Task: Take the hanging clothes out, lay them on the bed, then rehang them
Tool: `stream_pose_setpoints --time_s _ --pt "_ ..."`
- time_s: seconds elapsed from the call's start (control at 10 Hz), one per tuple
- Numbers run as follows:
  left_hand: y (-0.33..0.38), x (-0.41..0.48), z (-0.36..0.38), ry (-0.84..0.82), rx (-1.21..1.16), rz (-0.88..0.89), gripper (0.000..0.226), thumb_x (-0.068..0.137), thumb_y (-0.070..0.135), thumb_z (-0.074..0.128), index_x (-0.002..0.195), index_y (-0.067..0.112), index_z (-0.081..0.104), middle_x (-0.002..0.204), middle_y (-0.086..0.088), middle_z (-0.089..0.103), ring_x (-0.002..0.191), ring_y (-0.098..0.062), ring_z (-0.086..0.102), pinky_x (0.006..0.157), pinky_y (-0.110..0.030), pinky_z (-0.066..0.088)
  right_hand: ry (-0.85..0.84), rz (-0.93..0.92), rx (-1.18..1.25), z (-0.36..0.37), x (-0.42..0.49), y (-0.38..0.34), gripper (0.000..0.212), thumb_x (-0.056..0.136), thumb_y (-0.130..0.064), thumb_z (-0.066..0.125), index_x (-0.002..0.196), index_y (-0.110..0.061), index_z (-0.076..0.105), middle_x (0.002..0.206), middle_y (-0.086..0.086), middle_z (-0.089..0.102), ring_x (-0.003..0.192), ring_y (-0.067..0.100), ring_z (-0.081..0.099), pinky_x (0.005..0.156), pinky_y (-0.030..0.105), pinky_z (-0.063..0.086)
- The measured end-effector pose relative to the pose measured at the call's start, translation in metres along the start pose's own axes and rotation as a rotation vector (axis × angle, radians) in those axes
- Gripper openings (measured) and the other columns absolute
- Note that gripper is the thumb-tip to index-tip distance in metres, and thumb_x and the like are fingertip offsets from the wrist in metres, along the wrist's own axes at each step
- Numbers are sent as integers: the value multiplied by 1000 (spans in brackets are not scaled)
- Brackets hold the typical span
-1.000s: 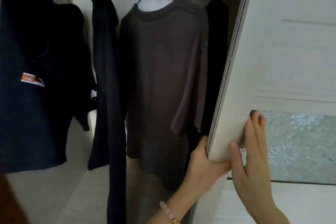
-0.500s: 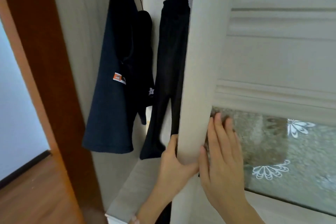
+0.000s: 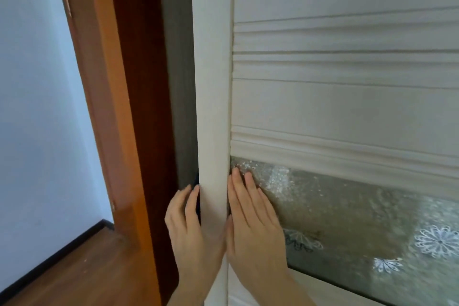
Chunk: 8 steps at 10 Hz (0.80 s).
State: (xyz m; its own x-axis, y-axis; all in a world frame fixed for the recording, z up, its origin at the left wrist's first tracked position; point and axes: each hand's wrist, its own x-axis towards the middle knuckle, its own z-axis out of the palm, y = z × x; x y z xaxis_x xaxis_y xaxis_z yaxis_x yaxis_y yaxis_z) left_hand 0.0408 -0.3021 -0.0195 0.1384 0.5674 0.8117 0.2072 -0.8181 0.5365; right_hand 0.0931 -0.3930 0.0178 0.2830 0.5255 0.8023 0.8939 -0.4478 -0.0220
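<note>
A cream sliding wardrobe door (image 3: 347,107) fills the right of the view, its edge nearly against the wardrobe's side. My left hand (image 3: 191,226) lies flat along the door's left edge, fingers straight. My right hand (image 3: 253,218) presses flat on the door's front, fingertips on the frosted glass panel (image 3: 347,218) with white flower patterns. Only a thin dark gap shows beside the door edge. The hanging clothes are hidden behind the door.
A brown wooden door frame (image 3: 116,107) stands left of the wardrobe. Beyond it are a pale blue wall (image 3: 37,107) and a wooden floor (image 3: 87,268) with a dark skirting board.
The wardrobe door has slid left until almost closed, covering the dark clothes. Both hands moved left with it, and my left hand flattened against the edge.
</note>
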Motion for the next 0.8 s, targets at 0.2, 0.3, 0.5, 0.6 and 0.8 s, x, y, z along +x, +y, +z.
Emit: stream_pose_setpoints --time_s 0.2,0.3,0.5,0.6,0.8 --pt "-55 31 -22 112 230 -49 96 70 55 66 143 11 21 148 -15 25 138 -38 28 109 -55 32 -94 -11 45 33 33 -52 59 83 -17 48 140 -10 43 150 0 38 140 14 32 113 33 24" --pt "-67 43 -29 7 132 -313 112 62 52 76 146 24 8 152 -6 19 140 -32 26 104 -57 38 -99 -25 74 42 43 -66 62 80 -17 58 140 -11 44 149 -1 39 140 13 32 116 29 27" --pt "-77 55 -33 -197 6 -548 109 65 46 78 147 27 9 151 0 21 134 -25 35 100 -50 40 -134 -15 67 49 45 -77 60 77 -19 50 137 -13 49 148 -2 40 138 13 35 111 35 24" --pt "-67 59 -33 -197 -3 -597 113 60 37 84 148 18 16 149 -6 25 133 -30 34 102 -52 36 -160 -60 189 37 46 -70 62 76 -22 61 136 -16 50 147 -8 41 140 9 32 113 26 29" --pt "-61 65 -48 -306 -54 -571 108 65 37 81 148 10 17 153 -8 18 139 -30 24 111 -47 27 -328 110 660 -16 52 -37 55 90 -31 42 136 -57 28 139 -35 41 124 -18 37 105 7 32"
